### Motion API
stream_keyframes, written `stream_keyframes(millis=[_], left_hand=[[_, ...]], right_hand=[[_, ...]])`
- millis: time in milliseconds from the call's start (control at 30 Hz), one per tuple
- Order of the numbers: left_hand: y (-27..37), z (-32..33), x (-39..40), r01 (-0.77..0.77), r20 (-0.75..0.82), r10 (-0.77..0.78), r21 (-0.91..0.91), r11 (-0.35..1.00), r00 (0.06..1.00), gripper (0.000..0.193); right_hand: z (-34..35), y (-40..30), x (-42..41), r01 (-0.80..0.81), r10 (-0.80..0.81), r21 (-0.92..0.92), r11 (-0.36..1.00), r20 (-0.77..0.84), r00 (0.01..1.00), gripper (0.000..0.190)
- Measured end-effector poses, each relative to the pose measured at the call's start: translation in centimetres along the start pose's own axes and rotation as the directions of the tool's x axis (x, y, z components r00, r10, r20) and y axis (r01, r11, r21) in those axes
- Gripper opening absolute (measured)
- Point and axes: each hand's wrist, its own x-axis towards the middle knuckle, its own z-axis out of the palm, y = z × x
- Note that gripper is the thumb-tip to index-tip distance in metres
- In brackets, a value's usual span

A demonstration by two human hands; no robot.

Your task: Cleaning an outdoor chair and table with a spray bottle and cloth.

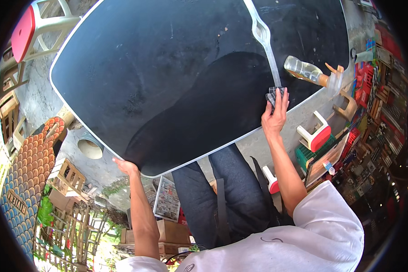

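Observation:
A black tabletop (176, 102) with a pale rim spreads in front of me. My left hand (127, 166) holds its near left corner, with some fingers hidden at the edge. Near the right side, my right hand (275, 114) presses a dark checked cloth (274, 93) to the surface. The cloth sits at the near end of a long pale strip (262, 32), which widens into an oval partway along. Right of the cloth, a clear spray bottle (304, 69) with an orange neck and trigger holds liquid; whether it stands or lies is hard to tell.
A red and white plastic stool (23, 34) is beyond the left edge, another stool (314, 134) to the right. A pipe piece (90, 146), wooden crate (68, 178) and scale-patterned board (27, 173) are at left. Red crates (363, 83) and clutter line the right.

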Motion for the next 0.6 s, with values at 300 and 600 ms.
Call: stream_keyframes(millis=[300, 600], left_hand=[[0.3, 0.1, -0.1, 0.027, 0.002, -0.027, 0.053, 0.998, 1.000, 0.083], [-0.7, 0.2, 0.6, 0.046, 0.001, -0.046, -0.003, 0.999, 0.999, 0.081]], right_hand=[[5.5, -11.9, 11.8, 0.106, -0.099, 0.053, 0.993, -0.126, 0.987, 0.049], [6.6, -18.5, -0.8, 0.555, -0.646, 0.355, 0.752, 0.229, 0.728, 0.051]])
